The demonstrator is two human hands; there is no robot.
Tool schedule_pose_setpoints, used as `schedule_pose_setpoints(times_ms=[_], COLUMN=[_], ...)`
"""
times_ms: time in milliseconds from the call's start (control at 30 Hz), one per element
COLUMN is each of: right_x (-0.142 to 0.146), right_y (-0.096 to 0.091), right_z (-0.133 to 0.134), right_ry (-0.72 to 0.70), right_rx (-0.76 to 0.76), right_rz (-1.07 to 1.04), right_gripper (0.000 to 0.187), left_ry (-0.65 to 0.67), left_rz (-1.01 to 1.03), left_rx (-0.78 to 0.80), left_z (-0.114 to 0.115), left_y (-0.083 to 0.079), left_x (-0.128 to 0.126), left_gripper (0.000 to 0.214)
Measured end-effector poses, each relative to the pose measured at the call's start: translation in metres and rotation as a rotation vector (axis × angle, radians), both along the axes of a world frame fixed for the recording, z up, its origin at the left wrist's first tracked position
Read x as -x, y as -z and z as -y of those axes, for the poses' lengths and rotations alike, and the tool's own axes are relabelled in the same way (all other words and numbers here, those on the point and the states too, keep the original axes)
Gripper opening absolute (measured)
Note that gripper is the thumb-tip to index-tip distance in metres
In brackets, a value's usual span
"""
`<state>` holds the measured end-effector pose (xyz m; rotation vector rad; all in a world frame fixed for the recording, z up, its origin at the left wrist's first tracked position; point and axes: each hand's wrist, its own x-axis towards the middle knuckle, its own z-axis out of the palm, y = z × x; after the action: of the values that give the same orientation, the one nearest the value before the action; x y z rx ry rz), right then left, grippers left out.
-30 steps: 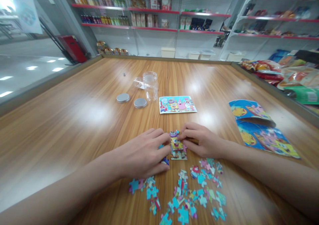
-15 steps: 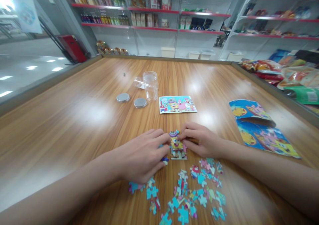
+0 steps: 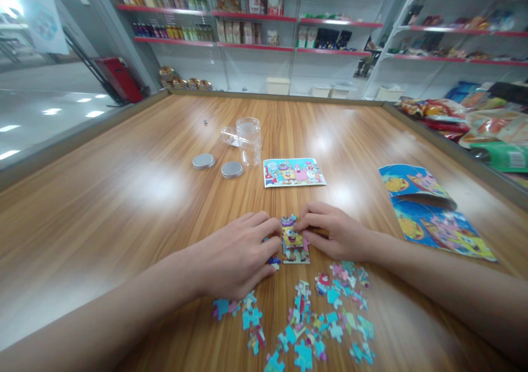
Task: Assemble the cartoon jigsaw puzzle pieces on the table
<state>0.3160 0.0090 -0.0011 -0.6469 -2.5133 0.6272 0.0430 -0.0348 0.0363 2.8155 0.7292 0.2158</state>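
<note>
Several joined jigsaw puzzle pieces, showing a yellow cartoon figure, lie between my hands. On their left side, my left hand has its fingers curled down over a smaller cluster of puzzle pieces, partly hidden beneath them. My right hand bends its fingers onto the right edge of the joined section, thumb and fingertips pressing there. Loose puzzle pieces in turquoise, pink and green are scattered on the near side. Beyond the hands lies a flat picture card with the same cartoon figures.
Clear plastic jars, one upright and one lying, stand beyond two silver lids. A folded blue cartoon sheet lies to the right on the wooden table. Packaged goods are past the right edge, shelves behind.
My left hand has shifted very slightly right, its fingers closer to the joined section. My right hand and the other things stay where they were.
</note>
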Motion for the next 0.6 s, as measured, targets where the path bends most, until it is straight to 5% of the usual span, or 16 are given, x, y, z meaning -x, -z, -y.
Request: schedule_pose_setpoints(times_ms=[600], right_x=[-0.0001], right_y=[-0.0004], right_z=[-0.0007], right_ry=[0.003], right_rx=[0.006], right_rz=[0.004], right_gripper=[0.018], left_ry=[0.010], left_rz=[-0.038], left_rx=[0.023], left_z=[0.0000], left_y=[0.0012], left_x=[-0.0004], left_gripper=[0.008])
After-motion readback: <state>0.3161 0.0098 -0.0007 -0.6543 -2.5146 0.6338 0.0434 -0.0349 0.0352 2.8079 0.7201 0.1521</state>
